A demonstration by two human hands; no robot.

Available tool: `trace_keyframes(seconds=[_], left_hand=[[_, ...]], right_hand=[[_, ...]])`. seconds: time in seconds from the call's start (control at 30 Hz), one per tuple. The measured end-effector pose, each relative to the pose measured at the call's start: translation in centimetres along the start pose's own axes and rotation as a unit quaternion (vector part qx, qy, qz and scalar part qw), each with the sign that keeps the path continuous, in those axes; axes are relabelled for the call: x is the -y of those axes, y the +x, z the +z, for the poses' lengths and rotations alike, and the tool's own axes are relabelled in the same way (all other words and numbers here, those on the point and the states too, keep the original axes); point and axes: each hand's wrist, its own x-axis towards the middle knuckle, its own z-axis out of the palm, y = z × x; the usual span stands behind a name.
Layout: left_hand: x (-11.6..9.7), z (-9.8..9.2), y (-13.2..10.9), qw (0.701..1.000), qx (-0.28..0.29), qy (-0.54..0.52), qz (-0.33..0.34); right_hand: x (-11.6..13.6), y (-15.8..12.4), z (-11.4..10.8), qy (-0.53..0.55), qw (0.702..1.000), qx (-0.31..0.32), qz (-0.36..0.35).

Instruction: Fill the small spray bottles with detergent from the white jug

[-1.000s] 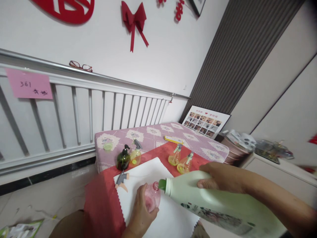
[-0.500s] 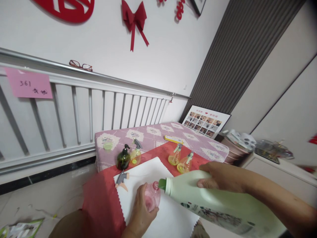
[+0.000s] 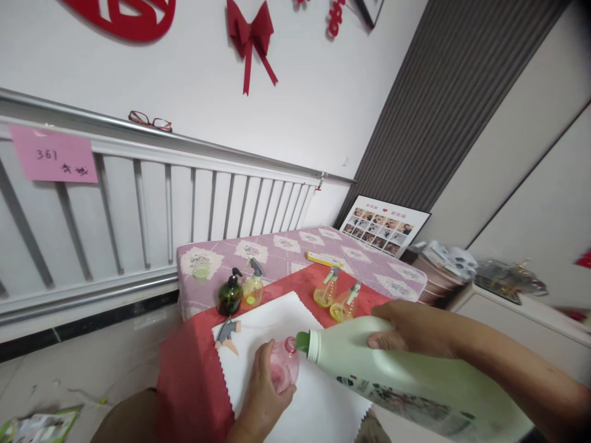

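My left hand (image 3: 265,394) is wrapped round a small pink see-through bottle (image 3: 282,367) whose red-rimmed mouth is uncapped. My right hand (image 3: 401,329) grips the handle of a large pale green detergent jug (image 3: 360,357), tilted almost flat. The jug's green spout (image 3: 302,342) is at the pink bottle's mouth; whether liquid is flowing I cannot make out. Under the bottle lies a white mat (image 3: 290,314) with a scalloped edge. A grey and peach spray trigger head (image 3: 228,335) rests on the mat's left corner.
A dark green pump bottle (image 3: 229,295) and a yellowish spray bottle (image 3: 252,290) stand behind the mat. Two amber spray bottles (image 3: 325,289) are farther right. A red cloth (image 3: 194,363) covers part of the purple patterned surface (image 3: 272,246), where a yellow box (image 3: 324,259) lies.
Almost nothing differs. Both hands, the pink bottle and the tilted jug keep their places.
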Motion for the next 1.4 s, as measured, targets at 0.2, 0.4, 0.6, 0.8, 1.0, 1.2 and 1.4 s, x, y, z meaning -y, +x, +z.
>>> trace_keyframes(seconds=[0.2, 0.4, 0.6, 0.8, 1.0, 1.2, 1.4], left_hand=[[0.24, 0.17, -0.09, 1.000, -0.014, -0.007, 0.006], [-0.13, 0.00, -0.11, 1.000, 0.001, -0.006, -0.010], [-0.29, -0.29, -0.08, 1.000, 0.015, -0.003, -0.007], [-0.23, -0.19, -0.03, 1.000, 0.014, -0.006, -0.011], [-0.01, -0.02, 0.06, 1.000, 0.005, 0.000, -0.008], [0.14, 0.16, 0.07, 1.000, -0.002, -0.004, 0.001], [0.28, 0.12, 0.01, 1.000, -0.011, -0.003, 0.005]], right_hand=[[0.05, 0.17, -0.01, 0.001, 1.000, 0.003, -0.003], [0.01, 0.07, 0.04, -0.004, 1.000, -0.003, -0.008], [0.06, 0.03, 0.02, -0.001, 1.000, 0.003, -0.006], [-0.20, 0.33, 0.28, -0.007, 1.000, -0.018, 0.003], [-0.02, 0.40, 0.14, -0.013, 1.000, -0.007, 0.006], [-0.26, 0.40, 0.30, -0.002, 1.000, -0.008, 0.004], [-0.73, 0.68, 0.46, 0.002, 1.000, -0.012, 0.001]])
